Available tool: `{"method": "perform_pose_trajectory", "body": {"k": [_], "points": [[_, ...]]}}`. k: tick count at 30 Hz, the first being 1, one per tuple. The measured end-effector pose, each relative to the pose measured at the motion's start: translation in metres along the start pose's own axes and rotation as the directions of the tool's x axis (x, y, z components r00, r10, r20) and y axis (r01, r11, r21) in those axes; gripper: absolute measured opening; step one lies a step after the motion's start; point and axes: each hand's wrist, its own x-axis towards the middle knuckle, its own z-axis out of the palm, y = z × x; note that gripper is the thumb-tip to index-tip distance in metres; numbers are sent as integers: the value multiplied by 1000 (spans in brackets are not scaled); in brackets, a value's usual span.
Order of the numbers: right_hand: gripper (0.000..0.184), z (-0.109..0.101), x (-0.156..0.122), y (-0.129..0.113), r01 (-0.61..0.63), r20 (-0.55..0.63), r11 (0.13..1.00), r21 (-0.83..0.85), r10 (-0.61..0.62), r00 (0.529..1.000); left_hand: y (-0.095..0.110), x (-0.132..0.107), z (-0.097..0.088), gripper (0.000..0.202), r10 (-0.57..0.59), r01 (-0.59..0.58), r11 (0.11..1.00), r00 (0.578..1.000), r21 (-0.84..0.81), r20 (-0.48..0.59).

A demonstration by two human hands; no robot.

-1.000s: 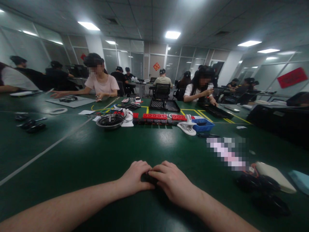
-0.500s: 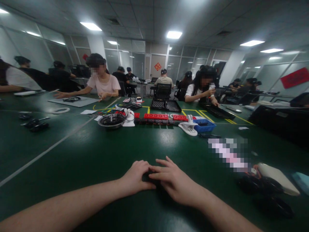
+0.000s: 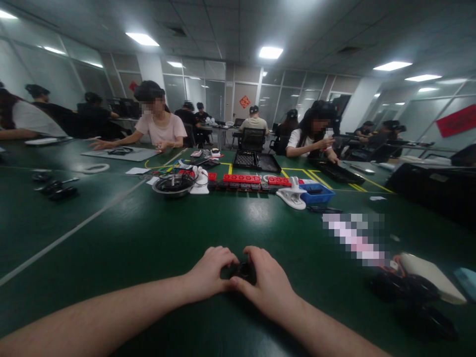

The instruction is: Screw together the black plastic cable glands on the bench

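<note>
A small black object with a rounded, shiny top (image 3: 243, 270) is between my hands, low over the green table (image 3: 178, 223) near its front edge. From the left, my left hand (image 3: 211, 270) curls its fingers and thumb around it. My right hand (image 3: 268, 277) closes on it from the right, fingers bent over the far side and thumb in front. The thumbs nearly meet at the near side. Much of the object is hidden by the fingers, so its exact kind cannot be made out.
Ahead stand a metal bowl of black cable (image 3: 173, 184), red power strips (image 3: 241, 178), a white clip (image 3: 292, 196) and a blue bin (image 3: 316, 193). Black round things (image 3: 405, 290) and a cream pouch (image 3: 433, 277) lie right. Two people sit across the table.
My right hand's fingers, spread out before, have curled down around the black object. My left hand stays nearly in place, and more of the object now shows.
</note>
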Motion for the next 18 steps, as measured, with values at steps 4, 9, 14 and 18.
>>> {"method": "perform_pose_trajectory", "body": {"k": [4,9,14,18], "points": [[38,5,1,0,18,-18,998,-62,-19,1000,2,0,-1,25,-14,14,1000,1000,-3,13],[22,4,3,1,80,3,985,-155,-80,997,4,-1,-2,23,-10,10,1000,1000,-11,9],[19,1,3,1,155,37,972,-178,-151,988,-1,1,2,27,21,-21,1000,1000,3,-19],[21,-2,2,0,177,67,972,-156,-169,983,-2,1,4,31,28,-28,1000,999,-1,-20]]}}
